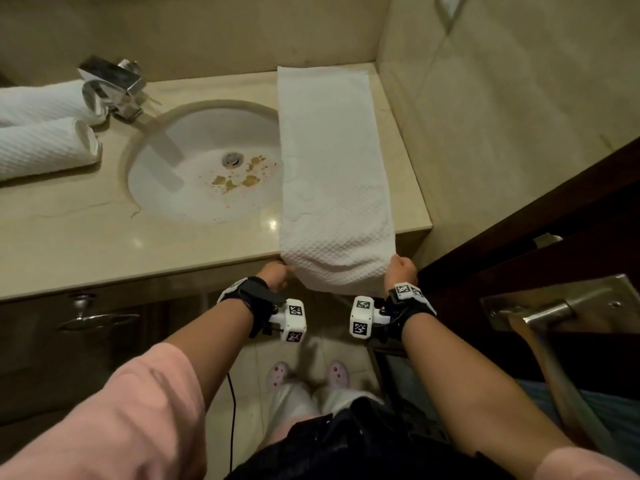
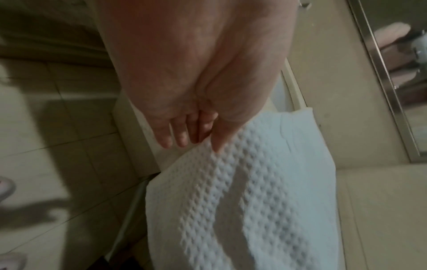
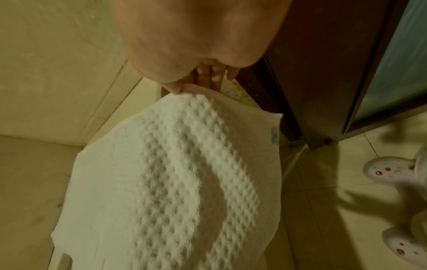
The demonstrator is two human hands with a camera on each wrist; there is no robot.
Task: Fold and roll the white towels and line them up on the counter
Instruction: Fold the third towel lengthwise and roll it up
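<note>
- Two rolled towels (image 1: 41, 133) already lie side by side at the far left of the counter (image 1: 104, 237), just beside the tap (image 1: 114, 88), so the line-up has begun and a third piece is in work.
- That third piece, the folded towel (image 1: 332, 161), lies as a long narrow strip on the right end of the counter, running from the back wall towards the person, its left edge overlapping the rim of the sink (image 1: 207, 161).
- Its near end hangs over the counter's front edge, sagging in a soft curve between the two hands.
- The left hand (image 1: 275, 275) pinches the near left corner; from the wrist view the thumb (image 2: 219, 135) presses on the waffle weave while the other fingers lie fairly straight underneath.
- The right hand (image 1: 401, 271) pinches the near right corner, thumb on top and fingers tucked behind the cloth.
- By my reading the folding looks done and this is the start of the roll: the strip is narrow and even, and both corners are held level.
- The next move calls for turning that near edge over onto itself, tight and square, then walking the roll away along the strip.
- Both hands will need to keep pace, or the roll cones; the part lying over the basin has no support and may sag.
- The finished roll then belongs over on the left, beside the other two.
</note>
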